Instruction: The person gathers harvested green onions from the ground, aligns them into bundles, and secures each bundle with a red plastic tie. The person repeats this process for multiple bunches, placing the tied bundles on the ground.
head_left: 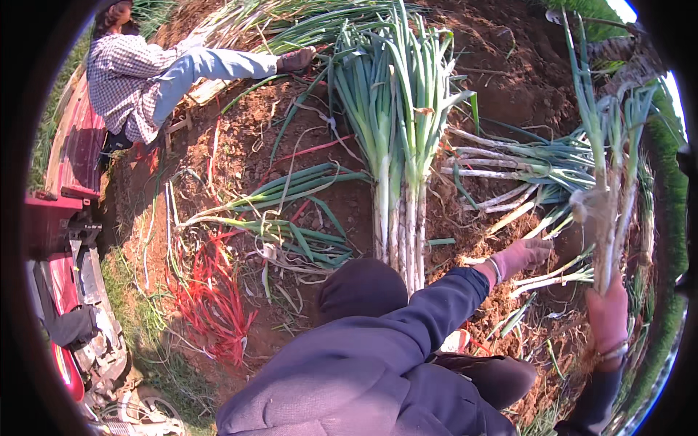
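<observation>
My right hand (609, 312), in a pink glove, is closed around the lower white stalks of several long green onions (614, 182). They stand nearly upright, leaves at the top, and a pale, papery tangle hangs on their left side. My left hand (522, 259), also gloved in pink, reaches right with its fingers stretched out and seems to hold nothing. Near its fingertips, loose green onions (556, 280) lie on the soil. Beyond it rests a flat pile of green onions (531, 163). A large bundle of green onions (403, 160) lies in the middle, its white ends toward me.
Red ties (214, 305) lie heaped on the soil at the left, below loose onion leaves (298, 192). Another person (138, 80) sits at the far left, one leg stretched toward more onions (291, 29). A red vehicle (62, 240) stands along the left edge.
</observation>
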Tool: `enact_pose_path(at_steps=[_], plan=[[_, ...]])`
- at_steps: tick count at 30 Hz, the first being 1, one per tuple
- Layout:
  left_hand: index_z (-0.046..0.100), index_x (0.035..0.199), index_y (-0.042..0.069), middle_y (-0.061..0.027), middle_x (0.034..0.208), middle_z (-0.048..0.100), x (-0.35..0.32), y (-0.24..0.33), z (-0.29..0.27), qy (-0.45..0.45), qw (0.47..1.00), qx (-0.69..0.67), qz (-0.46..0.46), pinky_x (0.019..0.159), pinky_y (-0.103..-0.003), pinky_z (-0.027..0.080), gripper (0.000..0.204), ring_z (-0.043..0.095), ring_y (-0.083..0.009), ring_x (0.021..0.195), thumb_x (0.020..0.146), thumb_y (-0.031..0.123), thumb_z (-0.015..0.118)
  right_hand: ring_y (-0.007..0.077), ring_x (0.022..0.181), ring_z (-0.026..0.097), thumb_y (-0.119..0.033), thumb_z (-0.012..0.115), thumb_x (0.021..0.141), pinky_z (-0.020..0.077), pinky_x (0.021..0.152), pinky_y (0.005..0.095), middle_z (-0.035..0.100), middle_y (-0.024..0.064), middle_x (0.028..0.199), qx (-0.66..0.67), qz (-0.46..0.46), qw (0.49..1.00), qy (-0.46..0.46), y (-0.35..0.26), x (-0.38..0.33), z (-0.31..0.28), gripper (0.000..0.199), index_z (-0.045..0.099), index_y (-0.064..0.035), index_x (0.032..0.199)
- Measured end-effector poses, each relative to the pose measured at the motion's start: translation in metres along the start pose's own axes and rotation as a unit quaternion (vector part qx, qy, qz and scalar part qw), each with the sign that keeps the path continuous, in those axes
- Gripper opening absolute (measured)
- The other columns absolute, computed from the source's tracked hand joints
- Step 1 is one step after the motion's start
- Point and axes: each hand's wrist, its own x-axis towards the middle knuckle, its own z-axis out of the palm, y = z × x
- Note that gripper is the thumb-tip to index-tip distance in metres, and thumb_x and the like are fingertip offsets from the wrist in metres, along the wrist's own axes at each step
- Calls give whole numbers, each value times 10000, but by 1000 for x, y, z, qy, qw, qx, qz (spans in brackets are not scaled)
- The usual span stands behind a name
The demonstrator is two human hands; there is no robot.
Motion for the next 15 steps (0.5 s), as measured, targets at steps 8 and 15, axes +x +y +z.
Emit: enact_pose_path(at_steps=[8, 15], plan=[[599, 1312, 42, -130, 1329, 656, 15, -126, -151, 84, 943, -276, -164, 1060, -389, 461, 553, 617, -272, 1161, 1022, 512, 583, 282, 581, 703, -111, 584, 885, 548, 458, 495, 670, 152, 673, -742, 47, 637, 202, 94, 60, 385, 134, 675, -34, 824], [667, 957, 33, -144, 842, 705, -25, -117, -183, 216, 935, -216, -183, 839, -458, 561, 274, 678, -305, 785, 962, 305, 634, 386, 988, 729, -359, 669, 909, 592, 855, 451, 733, 246, 1061, -205, -73, 918, -333, -15, 33, 268, 413, 703, -3, 1117]])
